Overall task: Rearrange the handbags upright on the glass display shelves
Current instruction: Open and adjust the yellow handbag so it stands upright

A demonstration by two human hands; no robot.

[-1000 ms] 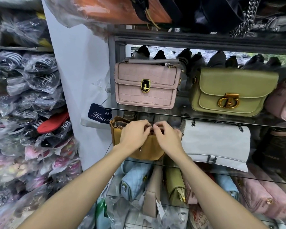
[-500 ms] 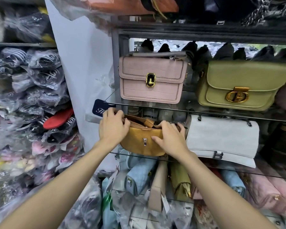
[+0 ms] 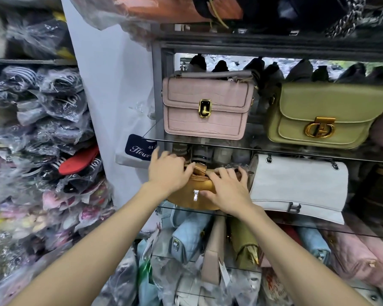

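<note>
On the middle glass shelf, at its left end, a small rounded mustard-yellow leather handbag with a silver clasp is being held by both hands. Its upper left part is being gripped by the left hand, whose fingers are curled over the top edge near the folded strap. The right side of its top is being pressed and clutched by the right hand, with bent fingers spread over the bag and the thumb lying on its front. Just beside it on the right, a white suede flap bag is being kept leaning on the same shelf. On the upper glass shelf, a pink crocodile-pattern box handbag and an olive-green leather flap bag are being displayed upright.
</note>
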